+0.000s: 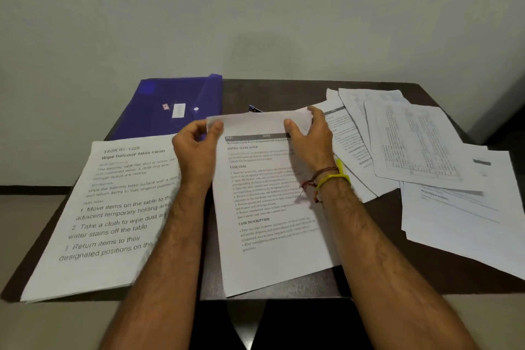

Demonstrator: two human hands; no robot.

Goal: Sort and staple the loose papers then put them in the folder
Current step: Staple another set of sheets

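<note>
Two bare forearms reaching in from the near edge of the dark table [369, 278]. Left hand [196, 148] up at the top left corner of the middle sheet [270, 207], thumb and fingers curled and pinching that corner. Right hand [309, 139] at the top right corner of the same sheet, thumb on top and fingers curled behind, holding the top edge lifted a little. Yellow band [333, 176] and red thread on the right wrist.

Off to the left, a stack with big print [113, 207], lying flat and neat, with the words "Wipe balcony table clean" on top. Off to the right, a messy spread of loose papers [426, 156], fanned out and overlapping, some with tables of small print. Blue folder [173, 105] at the far left of the table, lying flat, looks closed. Small dark blue thing [254, 108] just behind the held sheet, maybe the stapler, mostly hidden, so cannot tell.

Looks like sorting only partly done: one pile made, one sheet in hand, many papers not yet sorted. No staple seen anywhere. Nothing seen going into the folder yet.
</note>
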